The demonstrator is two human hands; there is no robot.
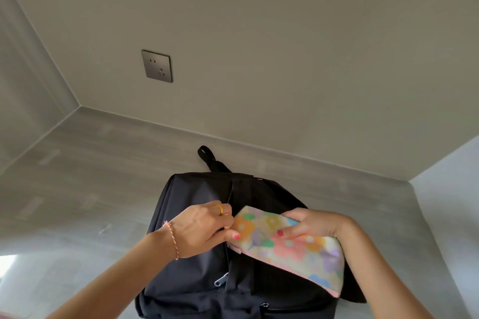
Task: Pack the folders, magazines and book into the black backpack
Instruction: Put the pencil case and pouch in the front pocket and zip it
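Entry, left to right. On the wall at upper left, a grey socket plate. Below it, the grey tabletop, running to the wall. Your left hand comes next, a braided bracelet at the wrist and a gold ring on one finger; its fingers are curled shut and pinching at the zipper line of the black backpack, apparently on the edge of the opening, though what it pinches is hidden. The backpack lies flat on the tabletop, carry loop toward the wall, a silver zipper pull near you. It looks soft and limp, so the opening will likely sag unless you keep that edge lifted. Right of centre, a floral pouch lies across the backpack, one end at the zipper. Your right hand is closed on the pouch's upper edge, thumb on top. The pouch looks light and pliable; hold it near the middle so it does not fold. No folders, magazines or book are in view.
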